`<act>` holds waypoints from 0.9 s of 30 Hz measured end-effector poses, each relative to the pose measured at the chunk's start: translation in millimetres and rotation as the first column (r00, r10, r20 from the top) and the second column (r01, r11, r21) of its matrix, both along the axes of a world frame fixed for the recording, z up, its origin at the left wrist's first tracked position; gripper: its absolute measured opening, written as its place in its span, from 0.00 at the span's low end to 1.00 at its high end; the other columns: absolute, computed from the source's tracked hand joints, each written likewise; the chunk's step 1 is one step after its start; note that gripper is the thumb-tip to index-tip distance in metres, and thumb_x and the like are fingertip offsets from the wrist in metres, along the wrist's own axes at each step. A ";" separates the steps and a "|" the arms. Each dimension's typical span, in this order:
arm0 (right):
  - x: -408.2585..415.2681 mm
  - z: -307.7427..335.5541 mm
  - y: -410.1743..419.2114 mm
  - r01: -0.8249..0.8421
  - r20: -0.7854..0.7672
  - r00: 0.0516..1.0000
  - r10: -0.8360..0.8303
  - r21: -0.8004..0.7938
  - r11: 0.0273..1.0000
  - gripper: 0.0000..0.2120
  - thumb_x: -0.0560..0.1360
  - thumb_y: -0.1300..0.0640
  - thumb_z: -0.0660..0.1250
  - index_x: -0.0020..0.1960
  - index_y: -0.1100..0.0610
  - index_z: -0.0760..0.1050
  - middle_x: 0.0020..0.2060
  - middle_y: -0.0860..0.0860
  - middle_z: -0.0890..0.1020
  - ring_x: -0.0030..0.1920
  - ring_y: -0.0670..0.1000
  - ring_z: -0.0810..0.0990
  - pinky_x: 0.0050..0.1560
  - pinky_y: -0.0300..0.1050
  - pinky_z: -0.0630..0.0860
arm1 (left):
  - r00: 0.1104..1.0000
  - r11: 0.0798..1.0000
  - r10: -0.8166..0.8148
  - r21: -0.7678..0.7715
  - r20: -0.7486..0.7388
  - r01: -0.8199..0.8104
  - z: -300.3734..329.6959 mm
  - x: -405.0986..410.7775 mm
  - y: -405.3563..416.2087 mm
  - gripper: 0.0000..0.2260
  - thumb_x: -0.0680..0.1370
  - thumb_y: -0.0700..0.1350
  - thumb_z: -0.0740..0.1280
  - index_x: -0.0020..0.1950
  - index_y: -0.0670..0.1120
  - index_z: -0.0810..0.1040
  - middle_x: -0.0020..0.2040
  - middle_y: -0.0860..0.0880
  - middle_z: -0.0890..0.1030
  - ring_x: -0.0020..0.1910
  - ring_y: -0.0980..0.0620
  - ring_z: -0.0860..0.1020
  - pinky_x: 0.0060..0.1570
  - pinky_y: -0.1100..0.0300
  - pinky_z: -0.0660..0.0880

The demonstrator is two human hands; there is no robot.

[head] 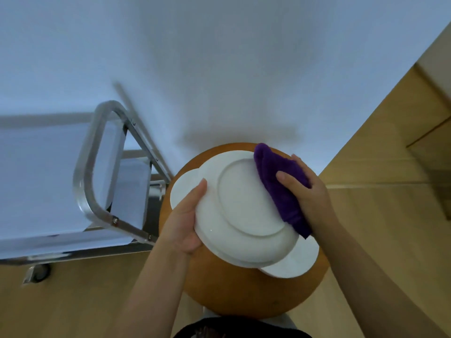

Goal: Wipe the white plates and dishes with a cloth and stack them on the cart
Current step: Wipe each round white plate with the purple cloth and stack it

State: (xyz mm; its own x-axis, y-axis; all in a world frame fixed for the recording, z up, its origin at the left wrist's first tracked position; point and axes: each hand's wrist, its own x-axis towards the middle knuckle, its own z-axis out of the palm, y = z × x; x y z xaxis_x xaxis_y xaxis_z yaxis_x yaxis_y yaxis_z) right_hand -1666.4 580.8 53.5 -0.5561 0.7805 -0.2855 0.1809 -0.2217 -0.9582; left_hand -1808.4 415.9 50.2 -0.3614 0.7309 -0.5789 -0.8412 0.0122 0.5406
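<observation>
Now my left hand (pixel 185 223) is gripping the plate (pixel 246 211) over the stool (pixel 244 289), fingers curled round its rim, while my right hand (pixel 308 193) is pinching the cloth (pixel 280 186) against its far edge.

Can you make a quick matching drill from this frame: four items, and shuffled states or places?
Items:
1. held plate
2. purple cloth
3. round wooden table
4. metal cart

States or places:
A. left of the table
B. gripped at its edge by the left hand
C. carries white plates
D. pressed on the plate rim by the right hand

Pairs: 1-B, 2-D, 3-C, 4-A
</observation>
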 end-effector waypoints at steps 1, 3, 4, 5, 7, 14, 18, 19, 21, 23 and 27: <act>-0.1 -2.3 -13.9 0.066 -0.008 0.998 -0.066 -0.003 0.998 0.32 0.66 0.45 0.72 0.69 0.47 0.68 0.58 0.46 0.78 0.54 0.48 0.79 0.50 0.43 0.79 | 1.000 1.000 0.013 -0.016 -0.015 -0.013 2.8 0.1 -0.1 0.35 0.65 0.55 0.72 0.70 0.47 0.69 0.62 0.40 0.79 0.58 0.38 0.79 0.46 0.45 0.80; -5.1 -10.4 -44.0 0.179 -0.007 0.984 -0.179 -0.017 0.984 0.28 0.70 0.48 0.71 0.67 0.49 0.69 0.58 0.50 0.77 0.55 0.50 0.78 0.53 0.48 0.80 | 0.997 0.996 0.069 -0.053 -0.038 -0.070 6.6 5.2 4.1 0.34 0.63 0.55 0.71 0.68 0.50 0.70 0.60 0.42 0.80 0.57 0.40 0.79 0.45 0.46 0.80; -11.3 -14.9 -61.1 0.230 -0.001 0.973 -0.230 -0.041 0.972 0.29 0.70 0.49 0.71 0.68 0.49 0.66 0.60 0.51 0.76 0.57 0.52 0.77 0.55 0.52 0.79 | 0.994 0.993 0.079 -0.087 -0.069 -0.085 8.0 9.4 8.2 0.30 0.64 0.56 0.71 0.64 0.52 0.71 0.58 0.43 0.80 0.55 0.41 0.79 0.44 0.46 0.81; -18.3 -19.2 -78.7 0.280 0.019 0.960 -0.279 -0.058 0.958 0.32 0.70 0.49 0.71 0.70 0.49 0.63 0.62 0.51 0.74 0.59 0.52 0.75 0.56 0.54 0.78 | 0.991 0.987 0.073 -0.136 -0.112 -0.088 9.1 14.1 12.4 0.23 0.67 0.56 0.69 0.60 0.53 0.71 0.57 0.44 0.80 0.54 0.42 0.79 0.45 0.47 0.80; -31.4 -21.3 -107.0 0.355 0.046 0.934 -0.353 -0.060 0.933 0.36 0.69 0.47 0.72 0.72 0.48 0.59 0.63 0.48 0.72 0.61 0.51 0.73 0.58 0.49 0.77 | 0.977 0.971 0.021 -0.228 -0.213 -0.070 9.7 19.5 17.3 0.16 0.73 0.56 0.65 0.58 0.55 0.69 0.57 0.45 0.78 0.54 0.43 0.78 0.50 0.44 0.79; -38.7 -7.4 -72.4 0.374 0.053 0.924 -0.379 0.089 0.923 0.18 0.79 0.49 0.59 0.67 0.51 0.69 0.53 0.45 0.79 0.56 0.49 0.77 0.54 0.43 0.75 | 0.946 0.997 -0.075 -0.054 -0.316 0.061 8.9 -5.9 -10.7 0.36 0.59 0.59 0.72 0.65 0.51 0.69 0.59 0.48 0.80 0.56 0.45 0.79 0.51 0.47 0.79; -72.9 8.0 -62.7 0.262 0.062 0.954 -0.294 0.308 0.914 0.23 0.80 0.51 0.58 0.73 0.47 0.58 0.65 0.42 0.71 0.63 0.46 0.70 0.65 0.43 0.68 | 0.928 0.994 -0.105 -0.046 -0.356 0.095 7.5 -14.1 -13.1 0.37 0.59 0.59 0.73 0.65 0.50 0.71 0.58 0.46 0.81 0.55 0.44 0.80 0.50 0.47 0.80; -79.9 9.7 -67.2 0.215 0.063 0.965 -0.253 0.357 0.909 0.22 0.80 0.51 0.58 0.73 0.48 0.60 0.67 0.45 0.70 0.65 0.48 0.70 0.67 0.48 0.68 | 0.925 0.993 -0.111 -0.068 -0.363 0.092 8.3 -17.0 -12.4 0.39 0.58 0.60 0.72 0.67 0.49 0.70 0.59 0.45 0.80 0.56 0.43 0.80 0.52 0.45 0.79; -90.4 10.6 -81.6 0.121 0.026 0.989 -0.148 0.442 0.889 0.19 0.79 0.50 0.58 0.69 0.48 0.65 0.67 0.47 0.71 0.64 0.48 0.71 0.66 0.51 0.70 | 0.910 0.993 -0.120 -0.067 -0.397 0.101 8.8 -22.2 -13.1 0.37 0.61 0.61 0.70 0.67 0.48 0.70 0.59 0.43 0.80 0.57 0.42 0.79 0.56 0.43 0.77; -97.0 10.8 -95.8 0.032 0.006 0.999 -0.040 0.507 0.862 0.18 0.76 0.50 0.58 0.66 0.43 0.68 0.64 0.44 0.73 0.60 0.43 0.72 0.65 0.48 0.71 | 0.917 0.995 -0.104 -0.034 -0.386 0.099 7.6 -25.0 -16.7 0.32 0.65 0.60 0.67 0.66 0.48 0.71 0.59 0.42 0.80 0.57 0.42 0.79 0.57 0.43 0.76; -93.3 6.1 -102.4 -0.080 0.069 0.996 0.049 0.570 0.818 0.20 0.73 0.51 0.60 0.64 0.49 0.72 0.55 0.37 0.73 0.51 0.34 0.72 0.56 0.30 0.70 | 0.961 0.996 -0.050 -0.091 -0.274 0.026 5.1 -31.2 -17.2 0.37 0.65 0.61 0.66 0.70 0.48 0.67 0.62 0.41 0.78 0.59 0.40 0.78 0.59 0.40 0.74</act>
